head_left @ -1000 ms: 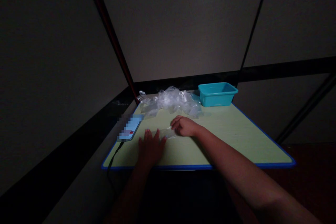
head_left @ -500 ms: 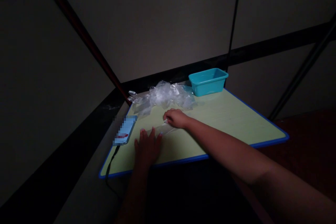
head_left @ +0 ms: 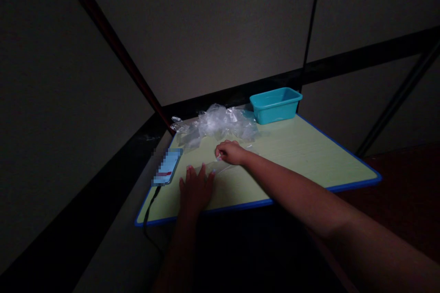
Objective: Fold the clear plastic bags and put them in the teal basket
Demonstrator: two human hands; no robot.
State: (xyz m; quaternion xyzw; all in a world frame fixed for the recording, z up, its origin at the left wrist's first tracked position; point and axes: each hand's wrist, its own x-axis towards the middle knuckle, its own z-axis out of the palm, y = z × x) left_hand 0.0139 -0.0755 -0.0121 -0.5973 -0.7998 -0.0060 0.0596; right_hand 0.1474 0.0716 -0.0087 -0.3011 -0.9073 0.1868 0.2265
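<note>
Plastic film (head_left: pixel 225 168), on the near half of the table (head_left: pixel 295 151), between the left hand (head_left: pixel 196 188) and the right hand (head_left: pixel 231 152). Pale yellow-green across the tabletop, with faint grain and a blue edge band. Set close to a dull grey-brown wall (head_left: pixel 220 32) crossed by a black band and dark seams, with a reddish strip slanting down at left. Dimly lit overall. Dark red on the floor (head_left: pixel 395 192), seen beyond the right side.

Clear, thin and narrow in the film; lies low and nearly flat, with light creases and a bright glint along the edges. Shows also as a faint shiny end just past the right wrist. Partly covered by both hands.

At the left hand: palm down, fingers spread, fingertips resting at the film's left end. At the right hand: fingers curled and tips drawn together on a whitish bit (head_left: pixel 218 158), too small to identify, above the film.

At the far right corner, a teal basin (head_left: pixel 276 112), upright, rectangular, open at the top. Cannot tell the contents from this angle. Just beside, along the far side, a loose heap of crumpled clear plastic (head_left: pixel 220 123). On the left edge, a phone (head_left: pixel 169 167), screen up and blurred, with a dark cable (head_left: pixel 147 214) running down over the near edge.
</note>
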